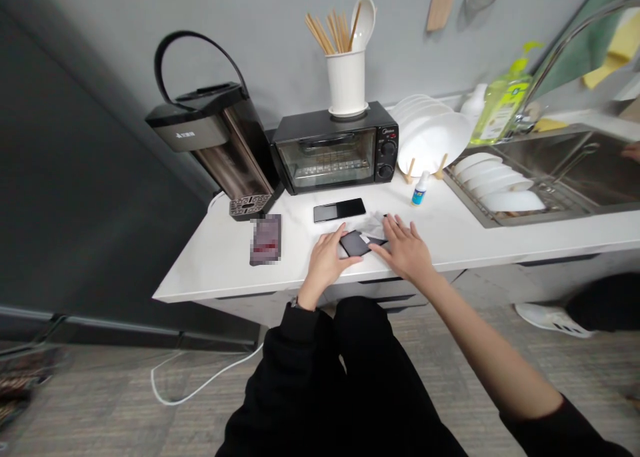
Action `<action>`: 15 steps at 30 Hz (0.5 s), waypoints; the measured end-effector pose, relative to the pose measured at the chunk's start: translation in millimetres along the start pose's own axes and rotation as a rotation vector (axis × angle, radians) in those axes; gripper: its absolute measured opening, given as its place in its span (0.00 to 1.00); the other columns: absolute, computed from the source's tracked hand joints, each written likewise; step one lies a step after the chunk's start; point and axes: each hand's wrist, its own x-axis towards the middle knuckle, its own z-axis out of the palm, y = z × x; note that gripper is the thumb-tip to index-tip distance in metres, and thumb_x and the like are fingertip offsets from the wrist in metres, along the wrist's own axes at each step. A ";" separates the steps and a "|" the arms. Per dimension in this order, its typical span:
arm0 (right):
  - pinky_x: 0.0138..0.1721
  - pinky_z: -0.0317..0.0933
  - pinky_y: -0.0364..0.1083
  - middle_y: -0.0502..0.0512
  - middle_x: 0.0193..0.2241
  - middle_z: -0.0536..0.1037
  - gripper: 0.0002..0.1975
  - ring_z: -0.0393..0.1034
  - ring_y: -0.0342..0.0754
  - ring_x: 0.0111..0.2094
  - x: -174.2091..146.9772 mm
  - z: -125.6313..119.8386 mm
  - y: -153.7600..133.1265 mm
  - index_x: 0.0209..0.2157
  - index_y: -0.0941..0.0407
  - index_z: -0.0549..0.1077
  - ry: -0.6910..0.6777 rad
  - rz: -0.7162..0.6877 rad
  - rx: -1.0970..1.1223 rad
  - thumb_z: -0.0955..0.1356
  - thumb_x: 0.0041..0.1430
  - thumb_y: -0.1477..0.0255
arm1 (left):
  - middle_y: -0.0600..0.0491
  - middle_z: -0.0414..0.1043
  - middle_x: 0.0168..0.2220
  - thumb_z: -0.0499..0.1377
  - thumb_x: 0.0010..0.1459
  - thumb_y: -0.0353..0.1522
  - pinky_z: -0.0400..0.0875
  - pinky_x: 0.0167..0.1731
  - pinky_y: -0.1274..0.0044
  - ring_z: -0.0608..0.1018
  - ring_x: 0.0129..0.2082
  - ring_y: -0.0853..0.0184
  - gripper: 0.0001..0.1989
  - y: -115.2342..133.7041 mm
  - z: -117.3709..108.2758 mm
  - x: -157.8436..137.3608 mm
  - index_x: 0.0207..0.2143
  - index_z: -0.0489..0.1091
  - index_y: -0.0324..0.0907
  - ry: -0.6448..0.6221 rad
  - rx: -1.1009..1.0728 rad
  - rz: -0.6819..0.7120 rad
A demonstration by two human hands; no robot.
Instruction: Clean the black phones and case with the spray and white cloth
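Note:
A flat, dark, phone-like slab (355,244) lies on the white counter between my hands, with a small white patch near its middle. My left hand (326,260) grips its left end, fingers at the far edge and thumb at the near edge. Flat over the right end lies my right hand (407,249), fingers stretched out and thumb reaching toward the white patch. A crumpled, whitish wipe or film (373,225) touches the slab beside my right fingertips. Just behind is a black phone (339,210). A small white-and-blue bottle (420,190) stands to the right.
A blurred-out packet (266,239) lies left, before a water dispenser (240,157). Behind stands a toaster oven (325,158) bearing a chopstick holder (347,83). Plates (430,140) and a sink (487,220) with bowls are right. Another person's shoe (553,318) shows below.

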 end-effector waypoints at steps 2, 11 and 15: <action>0.72 0.43 0.73 0.80 0.72 0.55 0.53 0.46 0.71 0.75 1.0 1.8 2.9 0.74 0.71 0.50 0.049 0.030 -0.016 0.54 0.68 0.39 | 0.49 0.73 0.64 0.74 0.55 0.41 0.67 0.63 0.61 0.72 0.62 0.52 0.49 1.1 0.8 0.2 0.73 0.55 0.48 0.010 -0.010 0.005; 0.73 0.52 0.60 0.69 0.71 0.62 0.43 0.57 0.59 0.73 -3.5 -1.7 -38.9 0.72 0.64 0.59 -0.146 -0.342 0.167 0.55 0.73 0.45 | 0.43 0.73 0.63 0.73 0.55 0.38 0.69 0.62 0.63 0.73 0.61 0.53 0.47 1.7 0.3 -0.5 0.72 0.58 0.43 0.012 0.041 -0.022; 0.70 0.53 0.68 0.72 0.71 0.63 0.39 0.56 0.64 0.73 2.0 -7.6 -22.3 0.69 0.63 0.66 -0.082 -0.106 0.085 0.55 0.74 0.48 | 0.46 0.75 0.62 0.73 0.55 0.41 0.68 0.62 0.62 0.73 0.61 0.52 0.47 3.6 4.1 1.7 0.72 0.58 0.44 0.046 0.037 0.007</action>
